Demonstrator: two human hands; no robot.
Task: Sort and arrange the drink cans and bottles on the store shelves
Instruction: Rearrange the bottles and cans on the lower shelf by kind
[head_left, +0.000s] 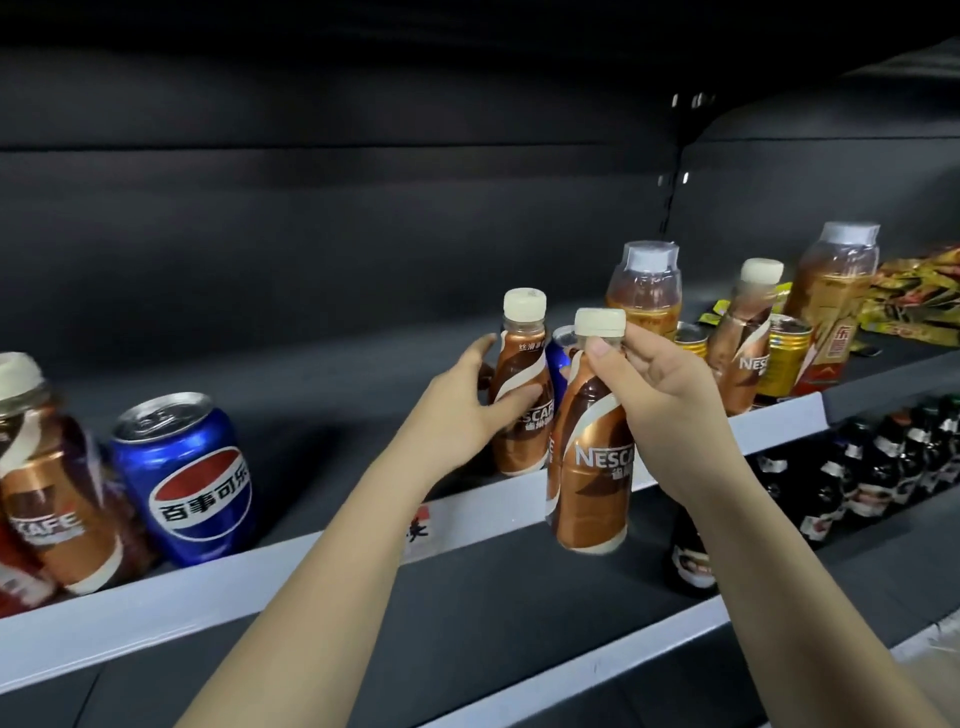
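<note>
My left hand (467, 405) grips a brown Nescafe bottle (522, 384) that stands upright on the upper shelf (260, 577). In front of the shelf lip, my right hand (660, 395) holds a second Nescafe bottle (592, 467) by its neck, just below the cream cap, in the air. A blue can (563, 353) stands half hidden behind these two bottles. At the far left stand a blue Pepsi can (187, 473) and another Nescafe bottle (49, 488).
To the right on the same shelf stand two tea bottles (647, 291) (836, 296), a further Nescafe bottle (743, 343) and two gold cans (787, 353). Yellow snack packets (914, 296) lie at the far right. Dark bottles (883, 467) fill the lower shelf.
</note>
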